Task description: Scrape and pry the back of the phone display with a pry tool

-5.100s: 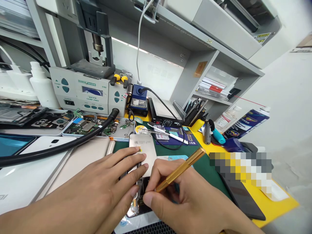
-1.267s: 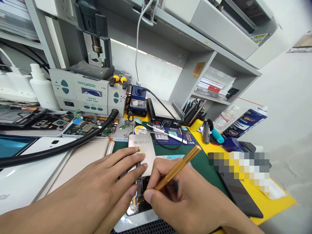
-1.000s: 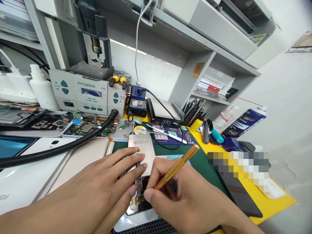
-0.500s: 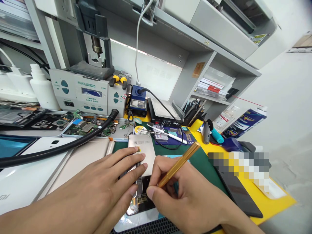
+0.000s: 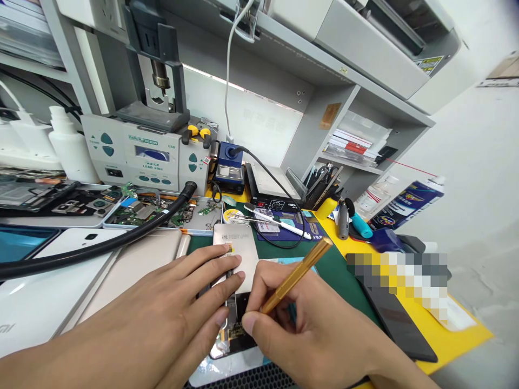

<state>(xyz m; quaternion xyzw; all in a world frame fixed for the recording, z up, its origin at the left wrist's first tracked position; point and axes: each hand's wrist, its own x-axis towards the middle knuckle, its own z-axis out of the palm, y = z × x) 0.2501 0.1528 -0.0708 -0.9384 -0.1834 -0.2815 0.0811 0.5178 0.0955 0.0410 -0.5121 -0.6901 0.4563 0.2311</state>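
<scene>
A phone screen assembly [image 5: 247, 240] lies back side up under my hands, with a silvery metal plate at its far end and a dark section with a flex cable at its near end. My left hand [image 5: 182, 302] rests flat across its left side, fingers stretched out and slightly spread. In my right hand [image 5: 295, 319], a gold pen-shaped tool [image 5: 298, 275] is pinched between thumb and fingers, its handle leaning up to the right. The tool's tip, hidden behind my thumb, is close to the dark section.
A thick black hose [image 5: 133, 237] crosses phone parts on the left. Behind stand a hot air station [image 5: 154, 154] and a small heating plate [image 5: 271, 186]. A white-handled brush [image 5: 284, 220] lies beyond the assembly; a dark phone [image 5: 399, 319] lies at right.
My right hand and the gold tool have shifted very slightly left over the dark section. The left hand and the screen assembly stay in place.
</scene>
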